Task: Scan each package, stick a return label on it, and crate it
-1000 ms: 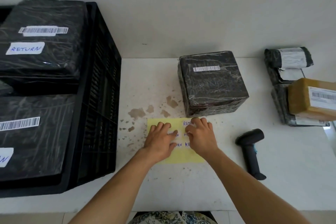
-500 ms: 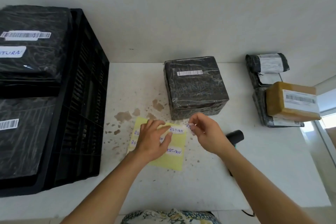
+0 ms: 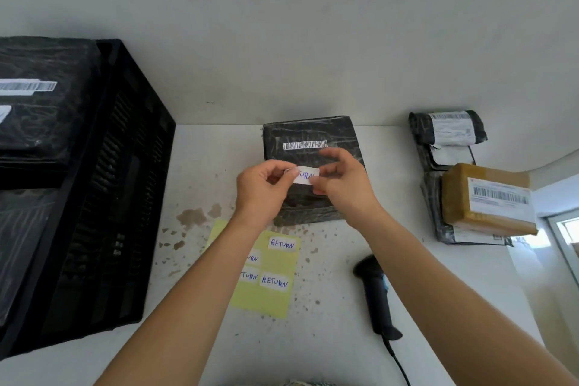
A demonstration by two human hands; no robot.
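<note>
Both hands had lifted off the yellow sheet (image 3: 275, 298); the left hand (image 3: 261, 191) and right hand (image 3: 340, 185) together pinched one return label (image 3: 305, 175) by its ends just above the black package (image 3: 310, 166) on the bench (image 3: 313, 338). Labelling looked under way, crating left to do. Other wrapped packages already sat in the black crate (image 3: 125, 197); more parcels (image 3: 485, 197) waited at the right, near the scanner (image 3: 376, 298)

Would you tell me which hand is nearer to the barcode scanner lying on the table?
Right. The right hand pinches the return label above the black package, up-left of the scanner; the left hand sits farther left.
</note>
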